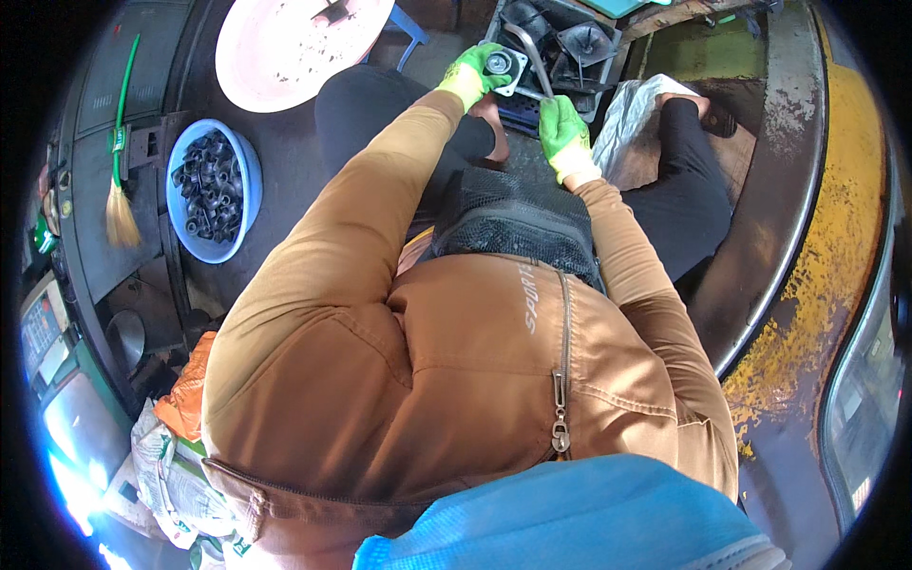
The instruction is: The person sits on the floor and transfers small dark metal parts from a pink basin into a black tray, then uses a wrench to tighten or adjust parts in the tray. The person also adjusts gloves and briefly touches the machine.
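Note:
Both my hands wear green gloves. My left hand (465,76) is closed around a square metal piece (514,65) with a round, ringed centre, held just left of a dark crate. My right hand (562,131) is closed at the lower end of a bent grey metal rod (534,55), which rises and curves left over the crate's edge. The rod's far end comes close to the square piece; whether they touch I cannot tell. In the crate (622,59) lie black cone-shaped parts (583,43), partly hidden.
At the upper left sits a pink basin (275,47) with dark bits in it. A blue basin (253,180) holds many black curved parts. A green-handled broom (120,152) leans at left. Along the right runs a worn yellow metal edge (807,285). Silvery sheeting (627,119) lies beneath my right leg.

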`<state>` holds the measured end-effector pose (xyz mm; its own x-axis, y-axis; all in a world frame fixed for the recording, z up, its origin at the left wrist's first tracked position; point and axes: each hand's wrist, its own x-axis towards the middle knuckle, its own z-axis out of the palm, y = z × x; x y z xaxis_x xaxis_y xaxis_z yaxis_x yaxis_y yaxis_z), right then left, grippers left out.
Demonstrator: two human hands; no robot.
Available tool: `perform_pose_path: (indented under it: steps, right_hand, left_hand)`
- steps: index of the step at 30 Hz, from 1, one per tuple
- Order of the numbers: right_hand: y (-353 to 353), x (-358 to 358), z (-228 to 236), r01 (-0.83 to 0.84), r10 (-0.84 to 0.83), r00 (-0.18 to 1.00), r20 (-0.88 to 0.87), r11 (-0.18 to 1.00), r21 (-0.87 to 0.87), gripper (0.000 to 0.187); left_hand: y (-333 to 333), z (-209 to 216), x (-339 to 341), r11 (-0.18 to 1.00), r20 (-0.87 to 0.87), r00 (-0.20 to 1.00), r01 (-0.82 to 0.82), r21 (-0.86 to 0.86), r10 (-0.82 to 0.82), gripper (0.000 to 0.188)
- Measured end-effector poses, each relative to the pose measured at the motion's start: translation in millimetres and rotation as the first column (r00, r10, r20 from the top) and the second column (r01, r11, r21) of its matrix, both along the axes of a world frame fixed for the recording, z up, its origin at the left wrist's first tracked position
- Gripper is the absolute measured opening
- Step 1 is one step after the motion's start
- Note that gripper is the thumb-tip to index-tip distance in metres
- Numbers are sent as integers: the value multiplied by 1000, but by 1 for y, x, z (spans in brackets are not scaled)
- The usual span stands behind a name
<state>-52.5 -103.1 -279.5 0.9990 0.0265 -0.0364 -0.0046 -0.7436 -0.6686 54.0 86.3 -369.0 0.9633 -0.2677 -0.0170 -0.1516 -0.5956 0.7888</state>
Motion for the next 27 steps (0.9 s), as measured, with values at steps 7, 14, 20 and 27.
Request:
perform_pose_path:
  steps: [7,14,20,27]
  right_hand:
    - [-3,-1,-10,-18,7,972,-234,999,-43,41]
    - [-1,2,-25,-34,10,965,-263,996,-87,42]
    - [-3,0,-19,-65,-17,917,-400,979,-192,41]
    - [-5,-1,-15,-6,-49,942,-332,987,-162,42]
  left_hand:
    - [-2,3,4,1000,-105,994,-4,18,6,54]
    - [-1,2,5,997,-132,991,23,-71,-32,57]
    - [0,7,3,989,-132,986,87,-122,-103,60]
    - [-1,19,-1,990,-179,981,46,-135,-70,64]
